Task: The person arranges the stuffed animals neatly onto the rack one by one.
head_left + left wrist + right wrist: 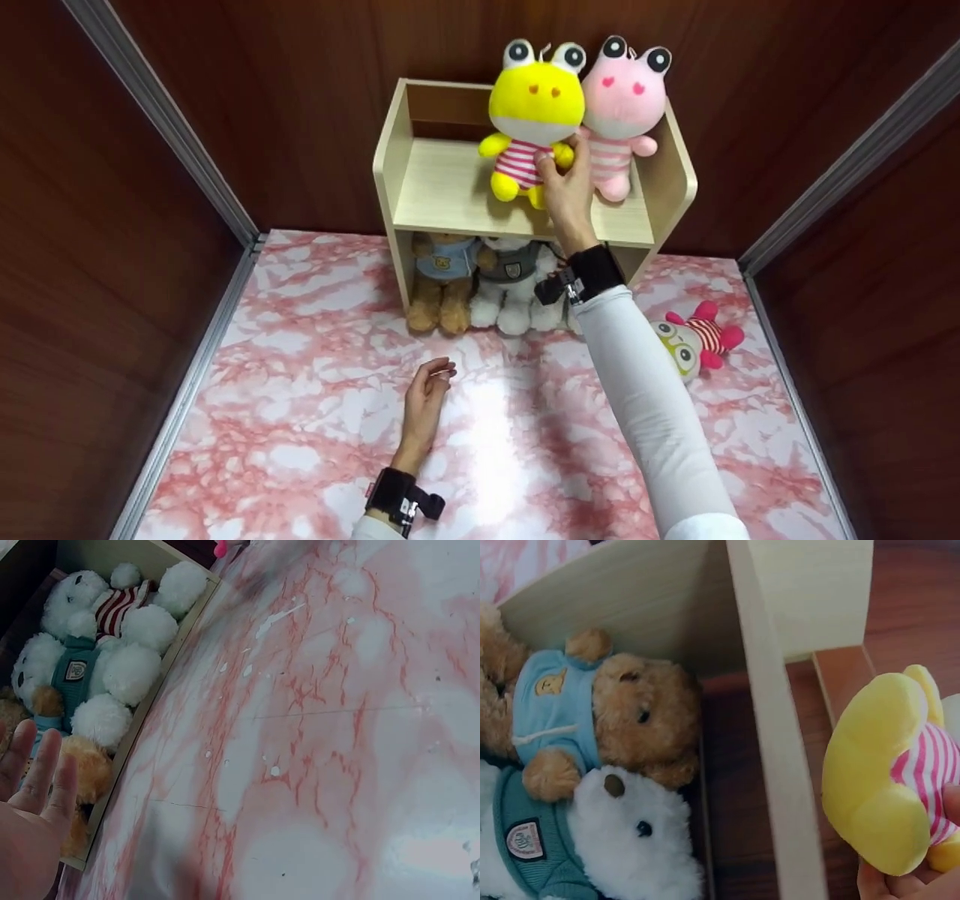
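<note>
My right hand (570, 187) grips a yellow frog plush (536, 97) in a pink-and-white striped outfit by its side and arm, over the top shelf (442, 180). In the right wrist view the plush's yellow feet (877, 795) show beyond the shelf board. Beside it, leaning at the right end of the top shelf, is a pink frog plush (625, 101), touched or nearly touched by the hand. Over the floor in front of the shelf hangs my left hand (424, 409), fingers loosely bent and holding nothing.
The lower shelf holds a brown teddy bear (649, 705) in a blue hoodie, a white plush (634, 832) in a green sweater and a white plush (150, 626) with red stripes. A plush with green glasses (682, 352) lies on the marbled floor (300, 420). Wooden walls (300, 112) surround the shelf.
</note>
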Tool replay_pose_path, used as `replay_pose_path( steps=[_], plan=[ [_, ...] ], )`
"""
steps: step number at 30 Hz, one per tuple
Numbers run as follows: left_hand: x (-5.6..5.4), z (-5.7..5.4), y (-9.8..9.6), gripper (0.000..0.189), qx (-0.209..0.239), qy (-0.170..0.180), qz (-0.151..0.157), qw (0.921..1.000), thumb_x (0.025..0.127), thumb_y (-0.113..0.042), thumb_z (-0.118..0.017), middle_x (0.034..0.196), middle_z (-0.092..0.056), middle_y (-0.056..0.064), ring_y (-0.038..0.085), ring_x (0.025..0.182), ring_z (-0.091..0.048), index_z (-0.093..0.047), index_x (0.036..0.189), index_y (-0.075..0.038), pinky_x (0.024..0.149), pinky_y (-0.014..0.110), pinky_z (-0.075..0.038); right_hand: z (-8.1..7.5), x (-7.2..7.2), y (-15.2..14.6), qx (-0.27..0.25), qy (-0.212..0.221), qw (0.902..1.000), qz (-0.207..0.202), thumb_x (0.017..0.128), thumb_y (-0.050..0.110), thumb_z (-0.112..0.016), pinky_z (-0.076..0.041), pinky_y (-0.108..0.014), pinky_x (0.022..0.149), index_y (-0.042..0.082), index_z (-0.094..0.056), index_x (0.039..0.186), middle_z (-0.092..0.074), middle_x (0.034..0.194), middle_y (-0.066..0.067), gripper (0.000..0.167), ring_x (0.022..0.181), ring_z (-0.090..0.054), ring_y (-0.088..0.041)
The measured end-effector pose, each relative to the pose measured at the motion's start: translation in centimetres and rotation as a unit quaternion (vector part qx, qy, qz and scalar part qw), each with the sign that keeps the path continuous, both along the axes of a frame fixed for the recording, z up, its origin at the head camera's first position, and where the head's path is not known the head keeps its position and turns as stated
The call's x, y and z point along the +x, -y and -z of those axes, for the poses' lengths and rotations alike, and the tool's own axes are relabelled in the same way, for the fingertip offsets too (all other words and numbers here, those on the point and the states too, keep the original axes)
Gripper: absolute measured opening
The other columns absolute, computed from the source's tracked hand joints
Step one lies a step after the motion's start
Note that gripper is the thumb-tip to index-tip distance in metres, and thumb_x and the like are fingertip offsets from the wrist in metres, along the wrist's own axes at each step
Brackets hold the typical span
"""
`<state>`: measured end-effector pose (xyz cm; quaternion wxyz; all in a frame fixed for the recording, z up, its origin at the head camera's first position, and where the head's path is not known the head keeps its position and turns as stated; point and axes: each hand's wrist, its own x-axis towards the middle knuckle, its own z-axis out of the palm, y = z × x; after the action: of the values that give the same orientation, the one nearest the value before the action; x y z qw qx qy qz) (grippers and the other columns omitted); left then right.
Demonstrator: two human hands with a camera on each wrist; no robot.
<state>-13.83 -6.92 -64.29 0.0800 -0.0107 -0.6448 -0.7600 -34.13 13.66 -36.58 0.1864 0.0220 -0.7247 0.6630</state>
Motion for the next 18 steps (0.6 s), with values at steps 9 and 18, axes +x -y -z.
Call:
replay_pose_path(
  steps=[9,18],
  plan=[
    [-0.1,-0.2,-0.6,0.035,-0.005,-0.003,0.015,0.9999,0.106,-0.006,-0.056,0.130,-0.059,0.033,0.041,0.120,-0.062,-0.054,0.134,0.013,0.101,0.029,-0.050,0.3,-1.4,-1.0,0.012,0.031,0.9991,0.026,0.103,0.010,-0.059,-0.039,-0.018,0.103,0.005,-0.044,0.148,-0.049,0.143,-0.013,0.047,0.124,-0.049,-0.017],
    [-0.1,-0.4,-1.3,0.028,-0.004,-0.004,0.010,0.9999,0.104,0.003,-0.052,0.128,-0.062,0.031,0.050,0.121,-0.059,-0.057,0.131,0.012,0.096,0.026,-0.050,0.4,-2.1,-0.6,0.018,0.020,0.9995,0.020,0.104,0.009,-0.057,-0.037,-0.017,0.105,0.003,-0.045,0.147,-0.049,0.144,-0.014,0.045,0.126,-0.048,-0.017]
  ],
)
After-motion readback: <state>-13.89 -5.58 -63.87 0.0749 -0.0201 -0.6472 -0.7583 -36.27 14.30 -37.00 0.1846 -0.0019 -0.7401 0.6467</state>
